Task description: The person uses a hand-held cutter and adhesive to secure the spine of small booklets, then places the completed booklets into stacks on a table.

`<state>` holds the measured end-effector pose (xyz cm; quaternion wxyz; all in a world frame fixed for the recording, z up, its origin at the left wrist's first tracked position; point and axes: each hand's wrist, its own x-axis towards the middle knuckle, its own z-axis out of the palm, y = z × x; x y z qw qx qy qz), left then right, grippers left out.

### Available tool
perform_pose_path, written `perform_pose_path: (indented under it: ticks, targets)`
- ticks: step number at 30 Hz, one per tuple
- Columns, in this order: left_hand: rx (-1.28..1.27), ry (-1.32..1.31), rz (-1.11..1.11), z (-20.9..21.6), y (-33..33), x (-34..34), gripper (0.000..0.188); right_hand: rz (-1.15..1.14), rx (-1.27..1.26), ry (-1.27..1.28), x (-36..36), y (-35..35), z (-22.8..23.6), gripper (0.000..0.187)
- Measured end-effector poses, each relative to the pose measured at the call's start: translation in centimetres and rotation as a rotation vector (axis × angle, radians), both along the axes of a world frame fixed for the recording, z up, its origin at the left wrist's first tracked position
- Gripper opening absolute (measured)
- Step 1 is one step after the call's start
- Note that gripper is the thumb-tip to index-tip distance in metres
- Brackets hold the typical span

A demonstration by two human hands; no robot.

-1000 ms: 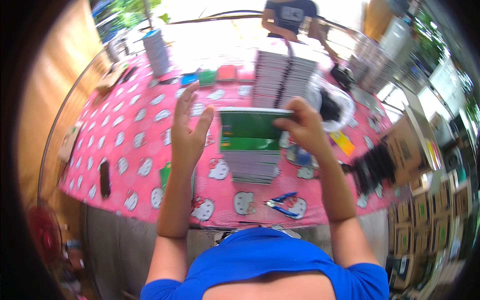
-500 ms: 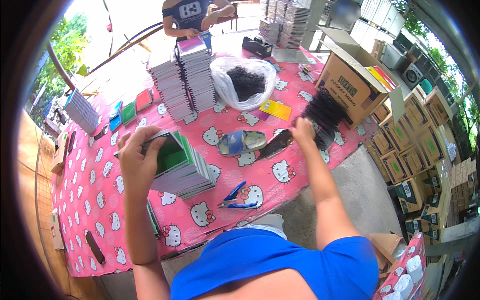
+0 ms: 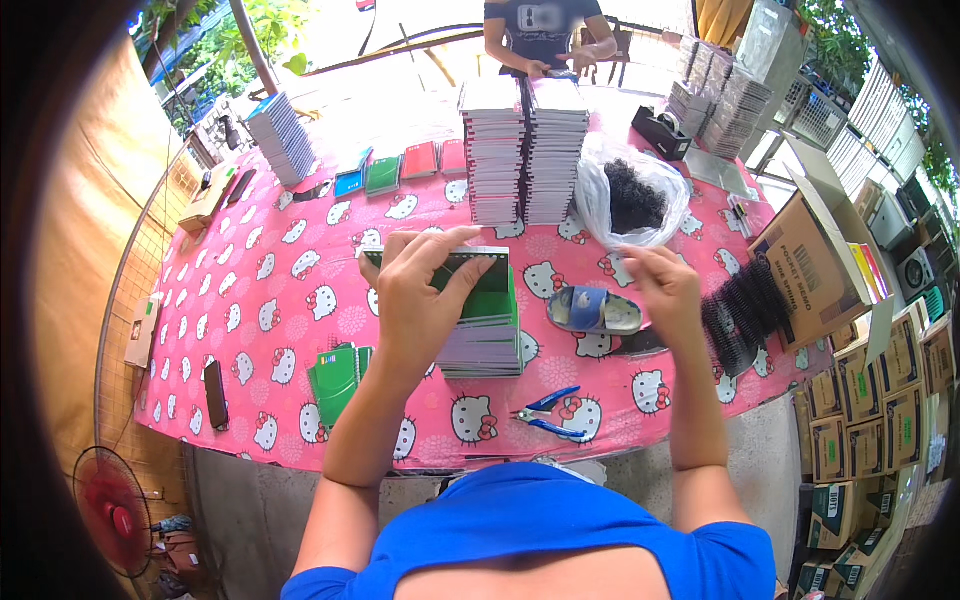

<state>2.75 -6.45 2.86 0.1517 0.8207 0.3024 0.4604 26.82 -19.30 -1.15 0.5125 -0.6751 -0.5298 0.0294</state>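
My left hand (image 3: 425, 280) grips a small notebook (image 3: 487, 272) by its top, with a row of punched holes along the edge. Beneath it stands a stack of green-covered notebooks (image 3: 480, 350). My right hand (image 3: 662, 290) is raised with fingers pinched, right of the stack; whatever is between the fingertips is too blurred and thin to make out. Close to that hand lie a blue slipper (image 3: 578, 309) and a heap of black spiral binding coils (image 3: 745, 318). Blue-handled pliers (image 3: 555, 412) rest nearer me. A few green notebooks (image 3: 335, 385) lie to the left.
Tall notebook stacks (image 3: 495, 150) rise mid-table beside a white bag (image 3: 590, 195) of black coils. An open carton (image 3: 815, 270) stands right, a tape dispenser (image 3: 660, 132) behind. Across the table a person (image 3: 545, 35) works with both hands. A fan (image 3: 110, 510) is at lower left.
My right hand has come away from the black coil heap, up and toward the notebook. My left hand still grips the notebook. The view has turned left.
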Motion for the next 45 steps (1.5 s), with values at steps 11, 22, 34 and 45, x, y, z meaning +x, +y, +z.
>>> perform_pose_path:
  ticks: [11,22,34,45]
  targets:
    - [0.03,-0.011,-0.015,0.3,0.4,0.3,0.022,0.297,0.142,-0.071,-6.3,4.9,5.2,0.016]
    - [0.012,-0.045,-0.086,0.1,0.8,0.5,0.022,0.363,0.103,-0.174,-5.8,5.7,6.0,0.019]
    - [-0.007,-0.08,-0.04,0.1,0.0,0.5,0.022,0.239,-0.007,-0.383,-7.1,4.5,6.4,0.024]
    - [-0.026,-0.067,-0.048,-0.4,0.5,-0.3,0.019,0.245,0.015,-0.323,-9.1,5.7,6.7,0.015]
